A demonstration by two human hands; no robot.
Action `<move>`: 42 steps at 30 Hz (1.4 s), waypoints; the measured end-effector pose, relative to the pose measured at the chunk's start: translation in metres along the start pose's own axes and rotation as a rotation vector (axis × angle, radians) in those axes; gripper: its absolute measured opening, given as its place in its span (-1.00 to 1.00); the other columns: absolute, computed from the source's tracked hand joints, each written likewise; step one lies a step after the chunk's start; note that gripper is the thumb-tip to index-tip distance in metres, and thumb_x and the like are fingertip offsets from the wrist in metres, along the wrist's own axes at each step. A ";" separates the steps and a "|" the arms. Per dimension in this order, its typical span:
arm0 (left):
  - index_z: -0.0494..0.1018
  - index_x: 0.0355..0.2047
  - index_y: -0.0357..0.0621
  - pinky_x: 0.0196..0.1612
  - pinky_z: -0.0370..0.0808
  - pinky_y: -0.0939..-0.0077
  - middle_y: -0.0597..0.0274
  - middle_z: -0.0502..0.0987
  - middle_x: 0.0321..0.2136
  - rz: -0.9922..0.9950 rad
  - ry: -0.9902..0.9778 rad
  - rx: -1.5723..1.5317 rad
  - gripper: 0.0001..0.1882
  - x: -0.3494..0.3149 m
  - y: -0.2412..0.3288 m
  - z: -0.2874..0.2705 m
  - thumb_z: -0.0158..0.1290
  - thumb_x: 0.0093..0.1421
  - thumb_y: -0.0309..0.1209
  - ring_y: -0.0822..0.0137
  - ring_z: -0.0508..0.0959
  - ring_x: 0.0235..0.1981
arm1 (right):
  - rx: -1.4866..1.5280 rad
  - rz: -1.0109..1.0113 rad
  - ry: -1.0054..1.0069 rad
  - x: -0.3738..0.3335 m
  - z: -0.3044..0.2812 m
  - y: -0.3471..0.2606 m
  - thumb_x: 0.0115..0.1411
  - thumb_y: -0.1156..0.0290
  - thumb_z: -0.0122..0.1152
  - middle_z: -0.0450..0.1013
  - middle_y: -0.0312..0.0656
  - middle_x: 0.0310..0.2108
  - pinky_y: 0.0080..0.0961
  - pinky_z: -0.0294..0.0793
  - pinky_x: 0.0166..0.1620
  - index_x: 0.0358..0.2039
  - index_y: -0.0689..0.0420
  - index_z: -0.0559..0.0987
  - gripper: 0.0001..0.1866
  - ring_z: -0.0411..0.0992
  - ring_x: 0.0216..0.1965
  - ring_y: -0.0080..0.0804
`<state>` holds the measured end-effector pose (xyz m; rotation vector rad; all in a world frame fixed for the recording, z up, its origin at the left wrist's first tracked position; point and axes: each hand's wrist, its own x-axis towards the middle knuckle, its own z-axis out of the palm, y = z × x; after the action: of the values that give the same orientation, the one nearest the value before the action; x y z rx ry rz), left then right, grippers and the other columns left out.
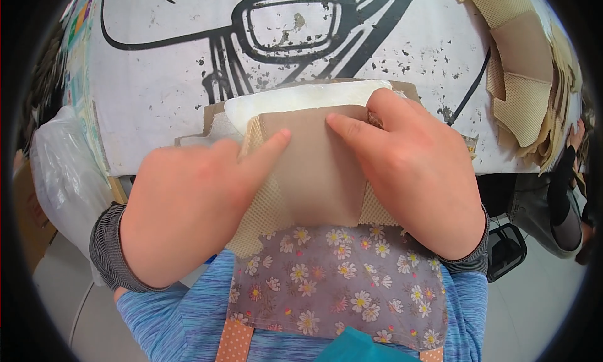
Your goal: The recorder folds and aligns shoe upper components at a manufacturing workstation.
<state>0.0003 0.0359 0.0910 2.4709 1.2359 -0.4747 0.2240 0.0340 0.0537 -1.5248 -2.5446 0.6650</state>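
Head cam had the white table (pixel 157 98) up top, a mesh-sided brown panel (pixel 314 173) mid-frame, draped past its lower edge. Left hand (pixel 188 183) was blurry, thumb over the panel, grip unclear; right hand (pixel 418 151) looked pinched on its top right corner, probably keeping it flat. Brown part's long axis ran up-down, top end toward the white pad (pixel 301 98).

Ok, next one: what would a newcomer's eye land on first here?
Probably the bold black line drawing across the white table cover at the top. Then, in the centre, the brown panel with cream mesh sides, with the left hand and right hand over its two sides. The daisy-print apron below and the pile of similar pieces at upper right also stand out.
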 end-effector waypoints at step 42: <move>0.42 0.16 0.23 -0.66 0.38 0.45 0.35 0.31 -0.64 0.279 -0.222 -0.084 -0.36 -0.018 0.005 -0.002 0.05 -0.02 -0.42 0.35 0.45 -0.69 | 0.078 -0.089 -0.342 -0.037 -0.020 0.003 -0.05 0.46 0.16 0.33 -0.26 -0.44 -0.40 0.45 -0.46 -0.21 0.03 0.58 -0.68 0.43 -0.41 -0.31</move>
<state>-0.0056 0.0221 0.1015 2.3926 0.7942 -0.5886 0.2512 0.0100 0.0756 -1.3642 -2.7652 1.0812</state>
